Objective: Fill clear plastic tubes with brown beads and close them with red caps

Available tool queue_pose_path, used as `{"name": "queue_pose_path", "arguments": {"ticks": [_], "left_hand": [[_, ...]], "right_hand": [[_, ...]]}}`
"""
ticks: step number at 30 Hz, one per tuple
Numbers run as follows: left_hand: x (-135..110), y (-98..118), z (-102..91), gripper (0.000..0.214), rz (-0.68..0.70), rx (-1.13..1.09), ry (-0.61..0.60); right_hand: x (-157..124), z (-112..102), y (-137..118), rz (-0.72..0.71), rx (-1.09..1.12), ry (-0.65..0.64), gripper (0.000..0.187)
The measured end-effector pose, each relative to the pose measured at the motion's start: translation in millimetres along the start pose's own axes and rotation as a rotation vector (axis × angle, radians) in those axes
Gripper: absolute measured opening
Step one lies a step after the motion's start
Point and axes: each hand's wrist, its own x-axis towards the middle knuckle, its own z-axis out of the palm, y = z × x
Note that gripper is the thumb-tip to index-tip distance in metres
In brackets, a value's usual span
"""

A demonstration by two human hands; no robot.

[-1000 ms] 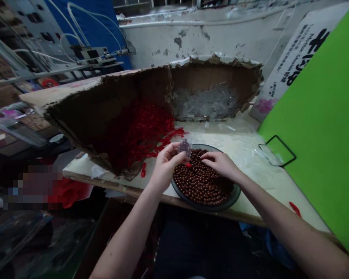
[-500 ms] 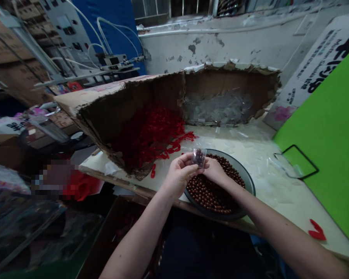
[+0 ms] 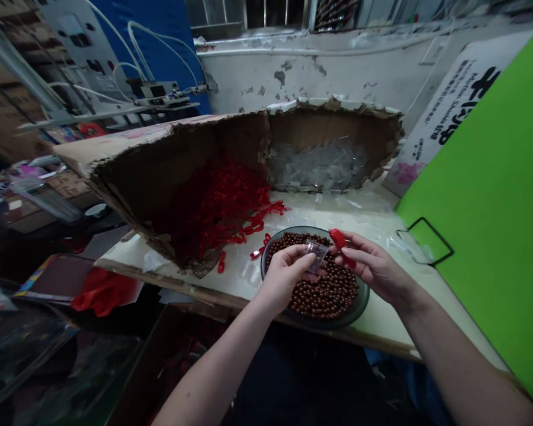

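Left hand and right hand over one dark round bowl of glossy brown beads, too many to count.

Left hand grips one small clear plastic packet above the bowl; right hand pinches one red plastic piece just beside it. Many loose red pieces lie heaped in a torn brown cardboard box, near many clear packets.

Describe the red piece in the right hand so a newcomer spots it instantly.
Start at the torn cardboard box; in front sits a dark round dish of brown beads. Above the dish, the right hand pinches one red plastic piece, the only red piece held up, unlike the loose red pieces heaped in the box.
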Motion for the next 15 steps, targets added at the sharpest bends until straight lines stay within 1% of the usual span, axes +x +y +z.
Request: {"name": "queue_pose_path", "arguments": {"ticks": [2, 5, 10, 12, 15], "left_hand": [[1, -5, 6.4, 0.029, 0.015, 0.075, -0.016], [2, -7, 13.4, 0.029, 0.028, 0.152, -0.02], [5, -6, 13.5, 0.029, 0.032, 0.185, -0.011], [6, -6, 12.0, 0.029, 0.032, 0.187, -0.005], [8, -6, 11.1, 0.029, 0.026, 0.195, -0.002]], "right_hand": [[-9, -2, -7, -0.061, -0.067, 0.001, 0.042], [-16, -4, -12, -0.166, -0.237, 0.013, 0.04], [-21, -3, -17, -0.309, -0.52, 0.016, 0.034], [-23, -1, -19, -0.395, -0.673, 0.066, 0.031], [-27, 3, -20, -0.606, -0.932, 0.179, 0.026]]}}
